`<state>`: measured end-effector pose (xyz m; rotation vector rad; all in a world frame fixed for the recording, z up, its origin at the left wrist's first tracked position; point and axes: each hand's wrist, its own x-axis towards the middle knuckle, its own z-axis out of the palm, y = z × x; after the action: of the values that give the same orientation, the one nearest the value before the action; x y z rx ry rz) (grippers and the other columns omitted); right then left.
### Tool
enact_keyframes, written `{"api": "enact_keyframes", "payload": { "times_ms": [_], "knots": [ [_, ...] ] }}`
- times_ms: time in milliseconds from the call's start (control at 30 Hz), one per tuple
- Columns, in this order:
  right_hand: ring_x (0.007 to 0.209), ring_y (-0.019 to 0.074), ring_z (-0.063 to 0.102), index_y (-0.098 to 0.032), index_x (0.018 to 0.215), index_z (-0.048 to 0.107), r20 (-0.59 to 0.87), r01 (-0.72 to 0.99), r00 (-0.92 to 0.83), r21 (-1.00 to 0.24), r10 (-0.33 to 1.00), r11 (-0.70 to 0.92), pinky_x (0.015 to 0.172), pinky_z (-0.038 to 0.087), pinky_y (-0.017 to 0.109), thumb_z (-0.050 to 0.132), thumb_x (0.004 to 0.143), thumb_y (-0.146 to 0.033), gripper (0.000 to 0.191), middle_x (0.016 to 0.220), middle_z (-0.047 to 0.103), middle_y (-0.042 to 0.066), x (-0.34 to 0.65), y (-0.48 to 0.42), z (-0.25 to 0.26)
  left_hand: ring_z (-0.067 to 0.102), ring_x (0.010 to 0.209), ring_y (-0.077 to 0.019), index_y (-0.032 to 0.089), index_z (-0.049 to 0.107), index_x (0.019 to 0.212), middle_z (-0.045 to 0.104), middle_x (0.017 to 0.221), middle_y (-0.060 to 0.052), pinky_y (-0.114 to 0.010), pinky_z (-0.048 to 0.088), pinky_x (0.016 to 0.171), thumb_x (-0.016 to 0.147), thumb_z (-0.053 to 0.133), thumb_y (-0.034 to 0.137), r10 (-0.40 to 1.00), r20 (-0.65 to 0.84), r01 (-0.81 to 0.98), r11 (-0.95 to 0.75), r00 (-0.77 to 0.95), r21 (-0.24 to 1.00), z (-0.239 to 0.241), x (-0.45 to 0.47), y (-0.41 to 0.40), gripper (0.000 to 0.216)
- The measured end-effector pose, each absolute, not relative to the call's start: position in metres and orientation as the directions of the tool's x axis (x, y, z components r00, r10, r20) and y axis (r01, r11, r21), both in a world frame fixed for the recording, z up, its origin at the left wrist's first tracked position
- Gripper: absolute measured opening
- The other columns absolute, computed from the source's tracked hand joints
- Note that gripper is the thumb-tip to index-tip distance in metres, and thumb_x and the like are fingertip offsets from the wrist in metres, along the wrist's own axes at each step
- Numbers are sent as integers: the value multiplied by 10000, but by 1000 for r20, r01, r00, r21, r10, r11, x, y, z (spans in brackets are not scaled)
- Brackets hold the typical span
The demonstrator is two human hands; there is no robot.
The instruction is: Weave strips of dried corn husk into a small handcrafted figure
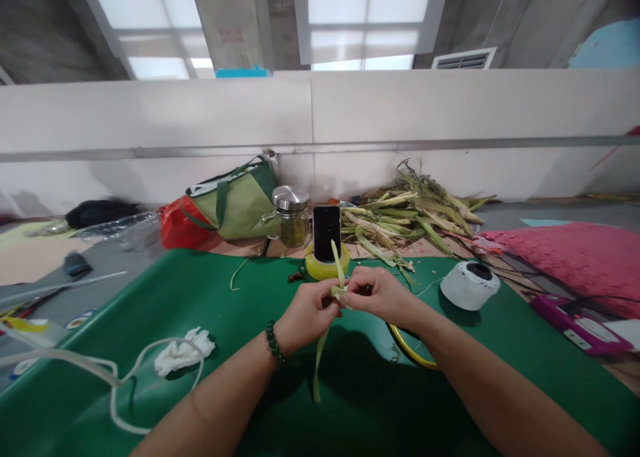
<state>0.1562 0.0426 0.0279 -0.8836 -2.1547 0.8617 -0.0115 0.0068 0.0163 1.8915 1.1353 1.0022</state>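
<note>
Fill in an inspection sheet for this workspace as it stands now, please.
Surface: green mat.
Job's things: pale leaf strip, one end hanging down; pile of leaves behind at right.
Clutter: phone upright in yellow stand, lidded glass jar, green bag, red bag, white cloth, white round device, yellow ring under the right forearm.
Grippers: left hand and right hand both pinch the strip; beaded bracelet on left wrist.
Cables: white cord looping over the mat's left side; thin dark wires at right.
Surroundings: white partition wall, windows above, pink cushion at right.
</note>
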Motion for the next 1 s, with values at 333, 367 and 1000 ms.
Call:
{"api": "enact_keyframes", "payload": {
  "times_ms": [333, 367, 1000],
  "knots": [
    [512, 89, 453, -200, 864, 544, 414, 380, -403, -736, 817, 560, 514, 363, 210, 590, 733, -175, 141, 602, 522, -50, 144, 31, 18, 554, 529, -142, 101, 62, 1475, 617, 616, 6, -221, 397, 512, 762, 467, 108, 890, 360, 698, -445, 278, 561, 0, -17, 9, 820],
    [517, 93, 469, -205, 927, 545, 411, 355, -411, -750, 814, 558, 520, 373, 214, 578, 739, -171, 193, 605, 529, -49, 143, 31, 18, 555, 528, -147, 94, 33, 1475, 625, 630, -6, -224, 393, 508, 768, 457, 110, 888, 364, 726, -445, 281, 525, 0, -18, 9, 825],
    [702, 128, 544, -193, 772, 619, 706, 412, -502, -312, 499, 856, 609, 426, 225, 557, 792, -140, 84, 785, 559, 30, 147, 39, 15, 537, 556, -147, 125, 3, 1480, 627, 702, -31, -241, 406, 550, 776, 445, 90, 855, 344, 643, -518, 387, 564, -2, -18, 9, 832]
  ]
}}
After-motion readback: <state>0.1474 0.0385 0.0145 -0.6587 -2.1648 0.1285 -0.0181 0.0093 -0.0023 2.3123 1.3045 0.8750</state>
